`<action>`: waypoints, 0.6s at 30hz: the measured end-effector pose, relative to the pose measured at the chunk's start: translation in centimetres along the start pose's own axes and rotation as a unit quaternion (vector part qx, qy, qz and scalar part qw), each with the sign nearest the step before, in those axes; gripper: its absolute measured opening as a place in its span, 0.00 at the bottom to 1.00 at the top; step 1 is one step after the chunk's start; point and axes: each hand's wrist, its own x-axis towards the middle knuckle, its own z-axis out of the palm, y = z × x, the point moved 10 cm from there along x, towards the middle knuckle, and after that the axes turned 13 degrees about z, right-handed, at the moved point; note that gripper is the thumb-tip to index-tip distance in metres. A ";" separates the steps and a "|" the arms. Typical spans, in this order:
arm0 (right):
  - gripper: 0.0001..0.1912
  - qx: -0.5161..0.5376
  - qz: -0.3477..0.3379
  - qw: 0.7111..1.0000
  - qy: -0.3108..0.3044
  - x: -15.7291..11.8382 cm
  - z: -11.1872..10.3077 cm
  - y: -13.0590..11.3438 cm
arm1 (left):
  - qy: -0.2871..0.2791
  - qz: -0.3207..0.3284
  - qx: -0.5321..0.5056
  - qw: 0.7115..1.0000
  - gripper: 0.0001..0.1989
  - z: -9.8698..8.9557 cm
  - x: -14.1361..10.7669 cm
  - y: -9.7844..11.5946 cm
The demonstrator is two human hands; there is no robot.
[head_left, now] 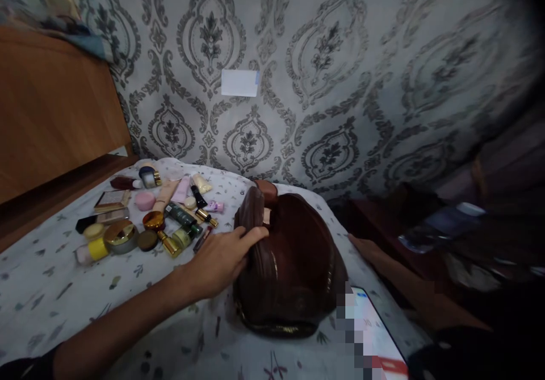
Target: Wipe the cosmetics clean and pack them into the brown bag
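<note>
A dark brown leather bag with metal zips stands on the patterned white sheet. My left hand is closed on the bag's left upper edge, thumb on top and the other fingers partly hidden. My right hand is to the right of the bag, apart from it, at the sheet's edge; its fingers are dim and hard to make out. Left of the bag lie several cosmetics, among them a dark green bottle, a gold-lidded jar, a pink jar and a yellow-capped bottle.
A phone with a lit screen lies right of the bag, near the front. Beyond the right edge is a clear plastic bottle. A wooden cabinet borders the left side, and a patterned wall rises behind.
</note>
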 end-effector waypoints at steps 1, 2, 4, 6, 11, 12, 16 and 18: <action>0.28 0.023 0.010 1.000 -0.015 -0.7 0.1 1.4 | 0.005 0.000 -0.002 1.000 0.31 -0.1 0.0 0.0; 0.27 0.047 0.019 0.998 -0.029 -1.5 0.1 2.9 | 0.013 0.001 -0.003 1.000 0.31 -0.1 -0.1 0.0; 0.23 0.083 0.034 0.995 -0.053 -2.8 0.0 5.7 | 0.030 0.008 -0.005 0.999 0.30 -0.3 -0.2 0.1; 0.18 0.105 0.044 0.992 -0.054 -3.8 -0.7 7.9 | 0.047 0.015 -0.005 0.999 0.29 -0.4 -0.2 0.1; 0.17 0.102 0.028 0.994 -0.004 -5.0 -2.8 9.8 | 0.063 0.043 -0.010 0.997 0.23 -0.8 0.2 0.2; 0.16 0.093 0.017 0.995 0.005 -5.2 -3.1 9.6 | 0.066 0.052 -0.011 0.996 0.21 -1.0 0.4 0.4; 0.13 0.053 -0.017 0.998 0.032 -5.8 -4.1 8.7 | 0.085 0.070 -0.016 0.994 0.17 -3.0 1.2 0.6; 0.12 0.034 -0.024 0.998 0.039 -5.9 -4.2 8.6 | 0.085 0.055 -0.021 0.995 0.14 -3.9 1.4 0.2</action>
